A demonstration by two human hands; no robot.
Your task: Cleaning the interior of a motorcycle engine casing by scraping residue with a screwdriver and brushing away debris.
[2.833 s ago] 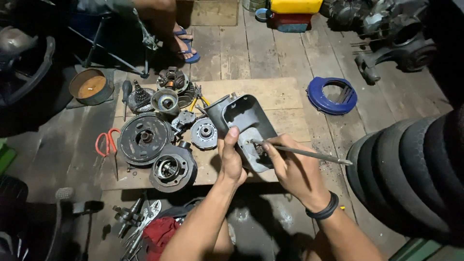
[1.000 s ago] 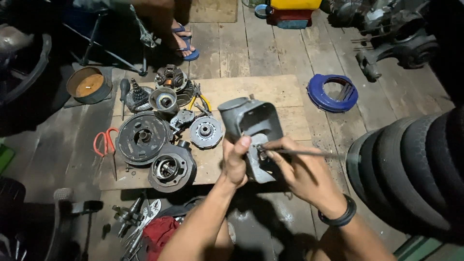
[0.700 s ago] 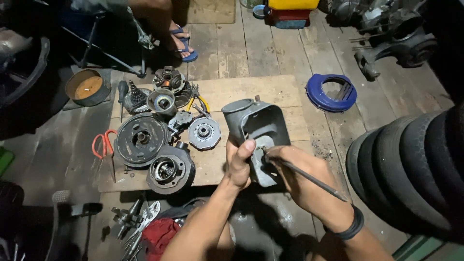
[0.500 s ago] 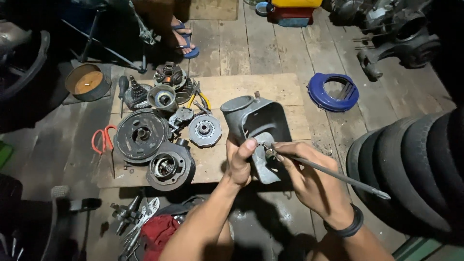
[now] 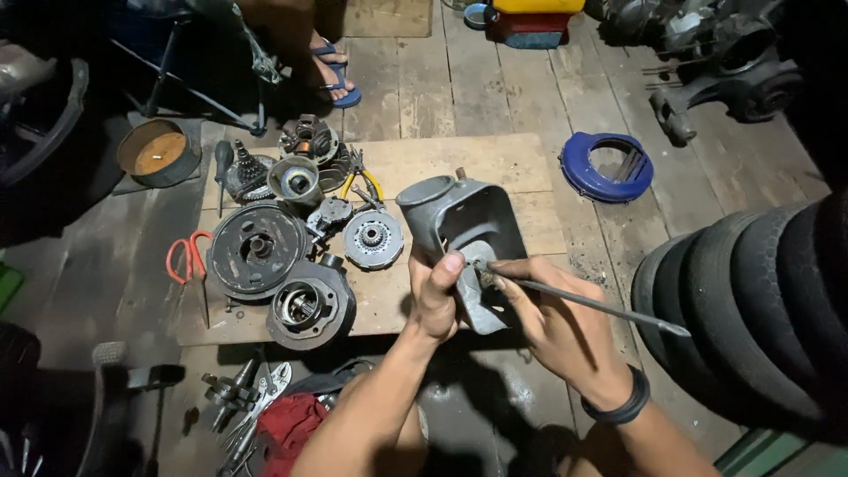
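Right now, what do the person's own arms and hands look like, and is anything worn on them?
Both forearms are bare, no sleeves or gloves. The left hand wears nothing. The right hand has a dark band around its wrist, seemingly a bracelet or strap.

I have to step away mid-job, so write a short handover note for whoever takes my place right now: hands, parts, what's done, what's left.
Left hand: grips the grey metal housing, thumb on its lower edge, holding it tilted over the wooden board.
Right hand: holds a thin metal rod, tip pressed into the housing's lower part.
Parts: round drum, cylinder piece and small gear plate lie on the board's left side; red scissors at its edge.
Done: parts are laid out separately.
Left: the work with the rod inside the housing is under way.
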